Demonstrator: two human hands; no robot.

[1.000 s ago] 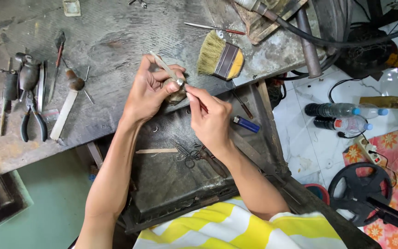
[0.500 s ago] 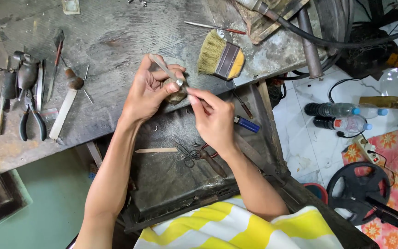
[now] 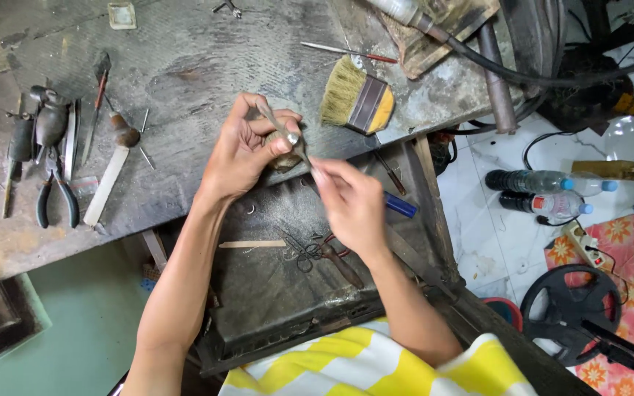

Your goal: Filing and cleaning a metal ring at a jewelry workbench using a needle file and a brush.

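Yellow-and-white striped cloth (image 3: 354, 367) fills the bottom edge, both bare forearms reaching up from it. Below them, a dark metal tray (image 3: 273, 308) holds small scissors with dark handles (image 3: 324, 253) and a pale flat wooden stick (image 3: 252, 244). Right hand (image 3: 354, 205), blurred, fingers pinched narrow around a thin tool that is hard to make out, its tip meeting the left hand's piece. Left hand (image 3: 247, 150) is closed on a small silvery metal ring-like piece (image 3: 291, 138), gripped between thumb and fingertips just above the tray's far edge, over the lip of the grey scratched workbench (image 3: 199, 66). Beyond, a wide bristle brush with a yellow and dark handle (image 3: 357, 99) lies near the hands. Far left: dark-handled pliers (image 3: 56, 194), a flat pale file (image 3: 106, 183).
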